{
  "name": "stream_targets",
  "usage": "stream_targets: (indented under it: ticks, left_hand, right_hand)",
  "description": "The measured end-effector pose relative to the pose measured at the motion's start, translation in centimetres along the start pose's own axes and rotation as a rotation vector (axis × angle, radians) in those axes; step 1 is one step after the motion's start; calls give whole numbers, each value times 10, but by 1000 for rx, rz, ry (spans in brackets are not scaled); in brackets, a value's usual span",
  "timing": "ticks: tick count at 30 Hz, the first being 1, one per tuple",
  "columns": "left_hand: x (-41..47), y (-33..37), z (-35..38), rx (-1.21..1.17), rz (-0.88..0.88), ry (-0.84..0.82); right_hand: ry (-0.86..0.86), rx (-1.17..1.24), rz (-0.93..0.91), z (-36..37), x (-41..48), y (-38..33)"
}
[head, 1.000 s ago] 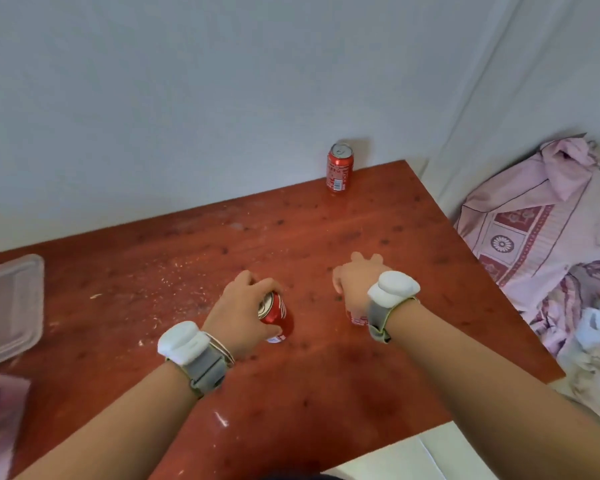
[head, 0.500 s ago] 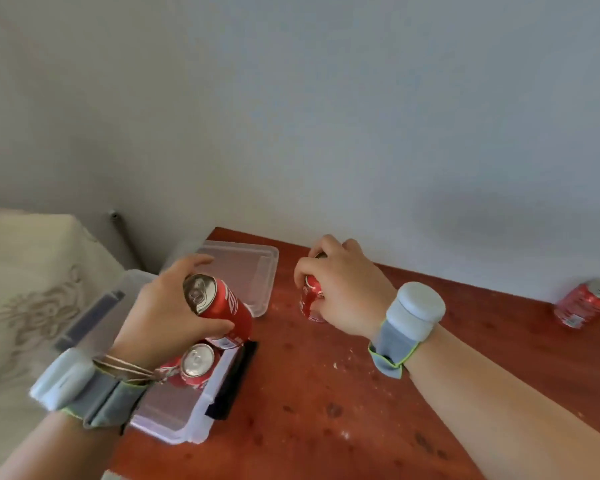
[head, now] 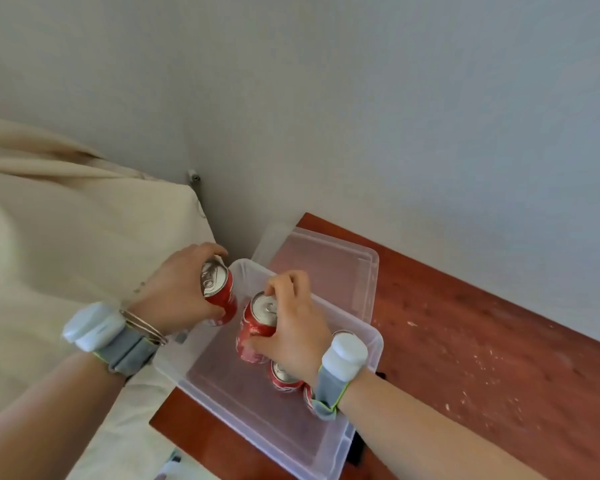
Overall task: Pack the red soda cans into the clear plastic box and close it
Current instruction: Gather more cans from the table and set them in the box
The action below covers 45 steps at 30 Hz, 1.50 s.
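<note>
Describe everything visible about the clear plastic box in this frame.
The clear plastic box is a see-through rectangular tub with rounded corners, open, its lid lying off behind it. It sits at the left end of the wooden table, beside a cream cloth. Red cans stand inside near the right wrist. The right hand lowers another can in; the left hand holds one over its far corner.
</note>
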<state>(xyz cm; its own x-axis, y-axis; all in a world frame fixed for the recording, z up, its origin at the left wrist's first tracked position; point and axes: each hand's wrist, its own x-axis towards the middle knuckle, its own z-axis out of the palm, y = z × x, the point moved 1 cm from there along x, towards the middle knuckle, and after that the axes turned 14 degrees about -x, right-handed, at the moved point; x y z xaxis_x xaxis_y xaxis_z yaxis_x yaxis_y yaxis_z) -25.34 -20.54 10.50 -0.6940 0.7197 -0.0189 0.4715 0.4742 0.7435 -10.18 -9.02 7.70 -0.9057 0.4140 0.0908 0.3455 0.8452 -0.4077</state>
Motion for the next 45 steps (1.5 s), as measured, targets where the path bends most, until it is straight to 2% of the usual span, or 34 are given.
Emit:
stream_targets:
  ticks: [3,9,12,14,17,20,26,29,32,34,41,45]
  left_hand:
    - [10,-2,7,-19,17,12]
    - [31,10,13,21,93,-75]
    - [35,10,12,2,104,-105]
    - [36,7,13,9,109,-118]
    - [37,0,17,43,126,-156]
    - [39,-9,27,89,161,-191]
    - [44,-32,61,255,265,-229]
    - [52,-42,73,452,293,-236]
    - [59,-49,78,406,176,-278]
    - [62,-52,80,431,176,-307]
    - [56,-50,102,646,205,-304]
    - [57,-34,105,680,165,-285]
  right_hand:
    - [9,-48,-24,26,1,0]
    - [-204,-299,-124,65,-9,7]
    - [-130,-536,-256,75,-13,7]
    - [-71,-578,-259,74,-11,6]
    - [-19,-527,-264,67,-9,12]
    - [43,-355,-234,50,-11,29]
    - [197,-396,-72,19,-19,77]
    - [180,-430,46,20,-20,96]
    - [84,-440,185,30,-19,107]
    - [29,-428,242,36,-18,113]
    - [-27,-396,242,39,-16,120]
    - [85,-207,249,32,-25,123]
